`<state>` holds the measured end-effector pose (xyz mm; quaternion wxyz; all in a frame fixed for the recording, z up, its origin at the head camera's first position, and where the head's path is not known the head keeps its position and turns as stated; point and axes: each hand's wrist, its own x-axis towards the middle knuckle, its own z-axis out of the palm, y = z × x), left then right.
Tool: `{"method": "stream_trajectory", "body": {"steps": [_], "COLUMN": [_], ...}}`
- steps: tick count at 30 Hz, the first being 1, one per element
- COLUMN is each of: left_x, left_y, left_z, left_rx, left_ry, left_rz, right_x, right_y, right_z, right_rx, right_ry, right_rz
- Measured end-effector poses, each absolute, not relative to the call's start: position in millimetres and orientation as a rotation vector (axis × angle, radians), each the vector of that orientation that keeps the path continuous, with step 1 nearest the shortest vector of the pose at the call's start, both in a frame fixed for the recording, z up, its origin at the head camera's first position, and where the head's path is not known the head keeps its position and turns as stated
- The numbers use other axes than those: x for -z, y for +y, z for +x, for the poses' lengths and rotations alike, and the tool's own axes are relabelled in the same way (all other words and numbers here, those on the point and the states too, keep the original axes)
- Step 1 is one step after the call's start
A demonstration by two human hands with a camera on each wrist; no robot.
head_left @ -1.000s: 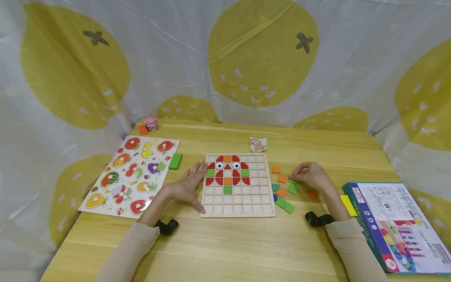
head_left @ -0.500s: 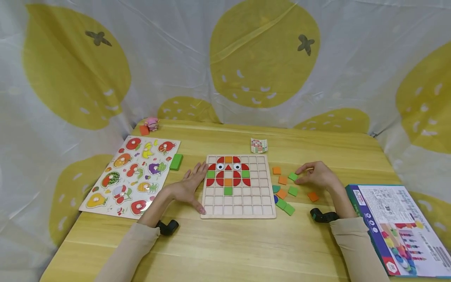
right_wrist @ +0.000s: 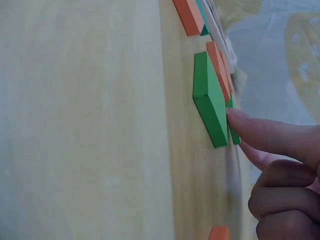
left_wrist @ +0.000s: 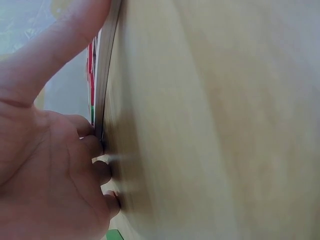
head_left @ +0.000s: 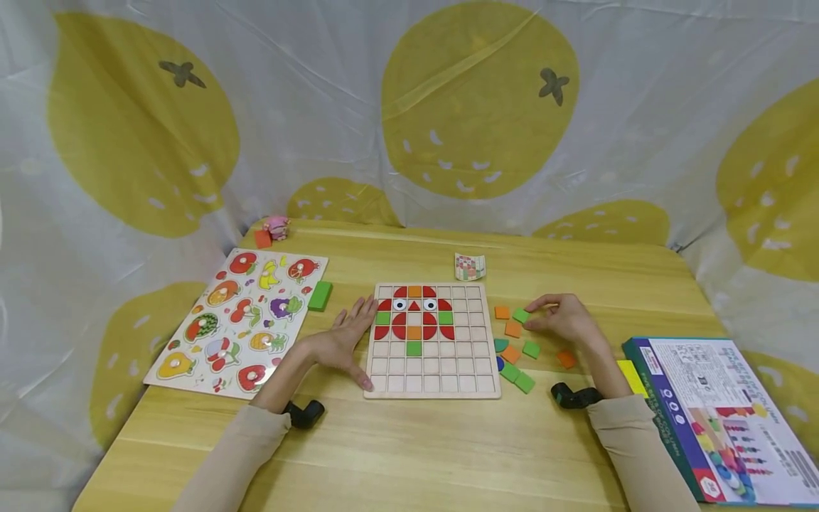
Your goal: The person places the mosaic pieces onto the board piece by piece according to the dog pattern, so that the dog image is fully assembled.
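Note:
A wooden grid board [head_left: 441, 382] lies mid-table, with red, orange and green tiles and two eye tiles set in its upper cells. My left hand [head_left: 342, 345] rests along its left side, fingers spread, thumb at the lower left corner; the left wrist view shows the palm and thumb beside the board's edge [left_wrist: 104, 80]. To the right of the board, my right hand [head_left: 563, 318] pinches the right corner of a green square tile [head_left: 520, 316] between thumb and index finger. A nearer green tile [right_wrist: 210, 100] partly hides that tile in the right wrist view.
Loose orange tiles [head_left: 512, 329], green tiles [head_left: 525, 382] and a teal piece [head_left: 502, 345] lie right of the board. A pattern card [head_left: 470, 267] sits behind it. A fruit puzzle [head_left: 239, 323] and green block [head_left: 320, 296] are left, a box [head_left: 710, 419] right.
My right hand has moved slightly left, and the green tile at its fingertips has shifted left with it. The left hand stays at the board's edge.

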<state>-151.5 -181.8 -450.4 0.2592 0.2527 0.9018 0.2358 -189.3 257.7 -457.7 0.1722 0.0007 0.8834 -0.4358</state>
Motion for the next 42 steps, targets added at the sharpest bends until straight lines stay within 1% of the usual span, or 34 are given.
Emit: {"method": "stream_trajectory", "body": {"steps": [14,21,24,27,30,33,36,42], "left_x": [451,450,452,452,451,451,451,451], "left_y": [-181,-180,-180,-181,-181,-180,-180,-181], "left_z": [-151,-150,-151,-150,-149,-150,-150,-150], "left_rx": [-0.658,-0.659,-0.669,-0.680,-0.689,-0.693,-0.692,-0.681], "left_ry": [2.442,2.448,2.450,2.447,2.441,2.440,2.441,2.444], "left_rz": [0.695,0.687,0.691,0.685,0.681,0.693,0.697,0.677], "right_x": [458,448,437,430,432,439,445,448], "right_y": [240,229,205,167,126,96,80,75], "right_z": [-192,-188,-177,-159,-142,-130,-125,-124], "right_rx": [1.215,1.214,1.264,1.248,1.224,1.190,1.140,1.139], "right_ry": [2.543,2.601,2.538,2.473,2.452,2.502,2.558,2.583], "right_rz": [0.005,-0.110,-0.165,-0.252,-0.335,-0.365,-0.348,-0.341]}}
